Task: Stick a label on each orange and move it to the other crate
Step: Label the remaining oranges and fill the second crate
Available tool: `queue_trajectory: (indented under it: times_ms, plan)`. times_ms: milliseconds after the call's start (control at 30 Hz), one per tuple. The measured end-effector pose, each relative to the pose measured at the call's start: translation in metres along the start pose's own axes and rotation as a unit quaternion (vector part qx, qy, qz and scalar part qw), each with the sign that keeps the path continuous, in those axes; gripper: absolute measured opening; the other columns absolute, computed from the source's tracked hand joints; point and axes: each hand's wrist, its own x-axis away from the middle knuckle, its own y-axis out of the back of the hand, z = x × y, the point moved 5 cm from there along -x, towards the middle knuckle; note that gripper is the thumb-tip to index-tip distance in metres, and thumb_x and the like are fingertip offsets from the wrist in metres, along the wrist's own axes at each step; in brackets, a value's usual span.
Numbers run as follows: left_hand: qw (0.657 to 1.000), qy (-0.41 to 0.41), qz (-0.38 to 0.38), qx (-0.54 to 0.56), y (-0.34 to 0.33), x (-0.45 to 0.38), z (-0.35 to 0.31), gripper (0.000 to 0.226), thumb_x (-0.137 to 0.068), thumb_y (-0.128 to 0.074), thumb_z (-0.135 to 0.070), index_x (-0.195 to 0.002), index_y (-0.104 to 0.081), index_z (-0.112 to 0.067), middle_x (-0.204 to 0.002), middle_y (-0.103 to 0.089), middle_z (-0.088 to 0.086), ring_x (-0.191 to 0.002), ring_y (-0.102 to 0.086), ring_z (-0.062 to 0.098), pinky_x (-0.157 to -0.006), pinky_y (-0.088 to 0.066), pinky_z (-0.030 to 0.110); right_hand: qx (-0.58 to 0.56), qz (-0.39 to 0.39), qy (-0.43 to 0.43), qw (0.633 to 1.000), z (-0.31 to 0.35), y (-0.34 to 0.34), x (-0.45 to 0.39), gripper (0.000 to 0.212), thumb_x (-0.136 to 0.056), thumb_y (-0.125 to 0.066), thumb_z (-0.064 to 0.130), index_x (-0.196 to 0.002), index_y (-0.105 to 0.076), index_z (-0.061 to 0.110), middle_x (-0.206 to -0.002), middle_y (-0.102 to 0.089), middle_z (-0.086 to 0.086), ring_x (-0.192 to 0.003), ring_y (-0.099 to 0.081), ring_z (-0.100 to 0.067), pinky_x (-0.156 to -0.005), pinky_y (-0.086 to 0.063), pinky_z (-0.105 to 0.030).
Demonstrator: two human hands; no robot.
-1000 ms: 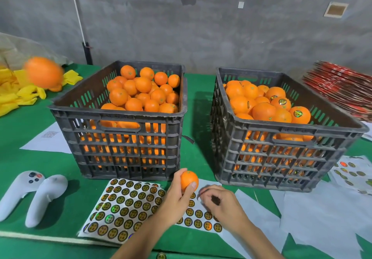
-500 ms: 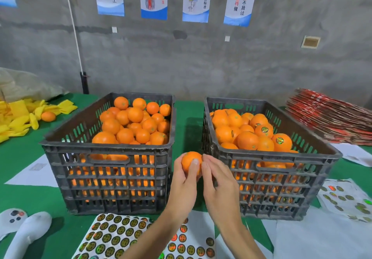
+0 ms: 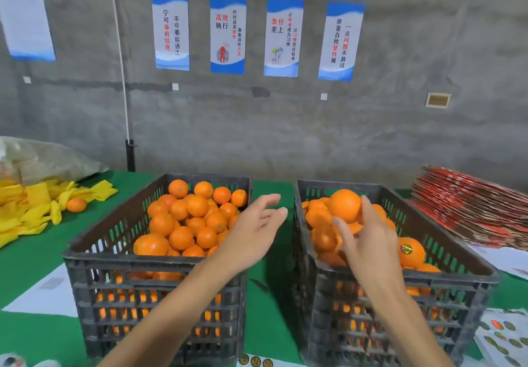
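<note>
Two dark slatted crates stand side by side on the green desk [image 3: 34,255], each heaped with oranges. The right hand [image 3: 368,241] reaches over the right crate [image 3: 400,318], its grip curled round one orange [image 3: 345,205] held above the pile there, fingertips at the fruit's right and lower edges. The left hand [image 3: 254,232] hovers over the gap between the crates, near the right rim of the left crate [image 3: 160,309], fingers spread and relaxed, holding nothing. One orange in the right crate shows a round label [image 3: 406,249]. A label sheet [image 3: 505,338] lies at the lower right; yellow foam pieces [image 3: 31,209] and a stray orange [image 3: 76,205] lie at the left; a stack of red flat cartons [image 3: 468,209] lies at the right. Posters [image 3: 228,34] hang on the grey wall.
</note>
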Motion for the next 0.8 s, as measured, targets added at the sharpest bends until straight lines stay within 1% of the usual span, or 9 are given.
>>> queue_trajectory:
  times_ms: [133,233,300,400,467,533,633,700,800]
  plan:
    - [0.944,0.063,-0.061,-0.317,0.077,-0.030,0.039,0.040,-0.103,-0.058,-0.030,-0.140,-0.059,-0.013,-0.140,-0.062,0.010,-0.128,-0.057,0.028,-0.107,-0.046,0.042,0.027,0.023,-0.050,0.998,-0.031,-0.002,-0.032,0.059,-0.101,-0.053,0.004,-0.156,-0.031,0.001,-0.163,-0.030,-0.018,-0.147,-0.034,-0.036,-0.112,-0.034,-0.048]
    - [0.836,0.260,-0.024,-0.483,0.144,-0.032,0.095,0.048,-0.094,-0.064,-0.041,-0.135,-0.058,-0.017,-0.136,-0.061,0.013,-0.127,-0.057,0.035,-0.103,-0.050,0.051,0.041,0.018,-0.039,0.998,-0.034,-0.010,-0.031,0.053,-0.102,-0.051,0.005,-0.153,-0.039,0.004,-0.166,-0.027,-0.010,-0.148,-0.033,-0.032,-0.108,-0.038,-0.050]
    - [0.786,0.371,0.016,-0.494,0.170,-0.025,0.128,0.060,-0.089,-0.069,-0.042,-0.140,-0.053,-0.015,-0.143,-0.056,0.014,-0.131,-0.054,0.037,-0.107,-0.047,0.054,0.029,0.011,-0.016,0.999,-0.029,-0.017,-0.026,0.048,-0.100,-0.056,0.006,-0.147,-0.048,0.003,-0.161,-0.035,-0.012,-0.140,-0.045,-0.034,-0.106,-0.042,-0.049]
    - [0.817,0.380,0.012,-0.433,0.184,-0.024,0.146,0.076,-0.089,-0.077,-0.028,-0.154,-0.042,-0.010,-0.141,-0.057,0.013,-0.122,-0.058,0.030,-0.103,-0.049,0.038,0.030,0.000,0.019,0.999,-0.024,-0.023,-0.024,0.042,-0.098,-0.062,0.011,-0.139,-0.057,0.002,-0.154,-0.045,-0.014,-0.119,-0.060,-0.034,-0.097,-0.049,-0.046]
    - [0.803,0.405,0.047,-0.435,0.181,-0.016,0.145,0.085,-0.084,-0.083,-0.031,-0.154,-0.041,-0.009,-0.136,-0.057,0.012,-0.107,-0.056,0.027,-0.089,-0.049,0.037,0.030,-0.005,0.032,0.999,-0.024,-0.023,-0.025,0.039,-0.099,-0.061,0.015,-0.136,-0.059,0.003,-0.152,-0.047,-0.012,-0.113,-0.063,-0.031,-0.096,-0.050,-0.044]
    - [0.795,0.384,0.051,-0.466,0.174,-0.016,0.135,0.074,-0.083,-0.083,-0.034,-0.146,-0.050,-0.014,-0.129,-0.059,0.009,-0.104,-0.057,0.028,-0.082,-0.047,0.037,0.019,-0.009,0.053,0.998,-0.023,-0.022,-0.025,0.036,-0.099,-0.059,0.016,-0.134,-0.060,0.005,-0.148,-0.050,-0.009,-0.109,-0.065,-0.029,-0.096,-0.051,-0.044]
    - [0.863,0.251,-0.060,-0.434,0.153,-0.022,0.100,0.073,-0.080,-0.086,-0.042,-0.142,-0.055,-0.017,-0.136,-0.062,0.012,-0.124,-0.059,0.032,-0.092,-0.049,0.039,-0.019,-0.025,0.106,0.994,-0.004,-0.022,-0.014,0.033,-0.098,-0.060,0.011,-0.130,-0.063,0.002,-0.141,-0.058,-0.010,-0.121,-0.061,-0.028,-0.104,-0.049,-0.044]
    - [0.917,0.143,-0.126,-0.349,0.125,-0.018,0.064,0.073,-0.079,-0.087,-0.045,-0.141,-0.059,-0.020,-0.132,-0.067,0.012,-0.122,-0.061,0.032,-0.093,-0.049,0.039,-0.063,-0.001,0.145,0.987,0.023,-0.035,0.005,0.036,-0.097,-0.063,0.007,-0.132,-0.062,0.000,-0.138,-0.060,-0.011,-0.124,-0.060,-0.028,-0.108,-0.047,-0.047]
    - [0.961,0.016,-0.195,-0.197,0.070,0.004,0.018,0.066,-0.078,-0.087,-0.046,-0.137,-0.064,-0.027,-0.129,-0.069,0.000,-0.116,-0.064,0.021,-0.095,-0.051,0.035,-0.109,0.069,0.178,0.976,0.064,-0.065,0.046,0.052,-0.098,-0.065,0.014,-0.147,-0.050,0.006,-0.150,-0.051,-0.005,-0.138,-0.049,-0.018,-0.116,-0.041,-0.041]
